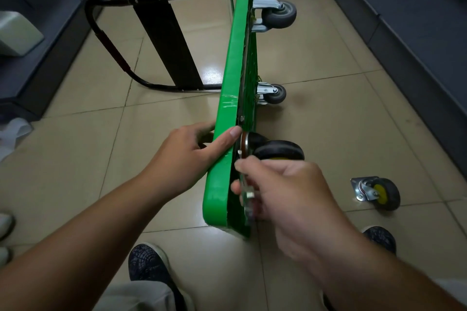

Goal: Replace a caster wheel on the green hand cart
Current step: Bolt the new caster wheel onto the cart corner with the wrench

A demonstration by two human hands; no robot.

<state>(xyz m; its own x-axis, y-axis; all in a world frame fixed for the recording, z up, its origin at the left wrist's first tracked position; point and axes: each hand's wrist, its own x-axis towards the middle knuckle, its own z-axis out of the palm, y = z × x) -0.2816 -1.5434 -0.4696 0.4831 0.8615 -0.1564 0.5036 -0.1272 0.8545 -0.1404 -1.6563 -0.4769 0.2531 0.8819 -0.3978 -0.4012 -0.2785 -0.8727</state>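
The green hand cart [233, 76] stands on its long edge on the tiled floor, its black handle [106, 40] folded out to the left. My left hand [192, 156] grips the cart's near top edge, thumb across the green rim. My right hand [285, 192] pinches something small at the metal mounting plate [249, 199] of the near caster, whose black wheel with a yellow hub [278, 150] sticks out to the right. What my fingers pinch is hidden. A loose caster wheel [376, 192] with a yellow hub lies on the floor at the right.
Two grey caster wheels sit on the cart's underside, one at the far end [280, 14] and one midway [275, 93]. Dark walls or furniture line both sides of the aisle. My shoes [149, 265] are at the bottom, and white items [17, 33] lie at the left.
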